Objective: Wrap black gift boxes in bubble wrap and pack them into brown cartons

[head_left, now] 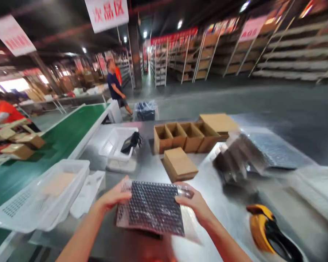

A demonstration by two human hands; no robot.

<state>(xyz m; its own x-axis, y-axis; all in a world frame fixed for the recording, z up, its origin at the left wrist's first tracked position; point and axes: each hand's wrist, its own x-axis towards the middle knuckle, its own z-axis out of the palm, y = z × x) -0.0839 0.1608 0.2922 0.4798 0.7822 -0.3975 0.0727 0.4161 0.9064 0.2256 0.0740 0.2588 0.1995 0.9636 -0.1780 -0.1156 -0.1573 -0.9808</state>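
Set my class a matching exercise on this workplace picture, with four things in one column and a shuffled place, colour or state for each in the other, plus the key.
Things:
1. Bubble-wrapped item
2. Conveyor belt
3. Cardboard boxes in a row
4. Hanging signs

Descriptions:
A. Open at the top
B. Bearing red characters
C. Held by the left hand and right hand
D. Green

Pairs: 1-C, 2-D, 3-A, 4-B

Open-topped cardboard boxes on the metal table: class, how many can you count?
4, in one row beyond the bubble-wrapped package: leftmost box, second box, third box, rightmost box. Others could be hidden.
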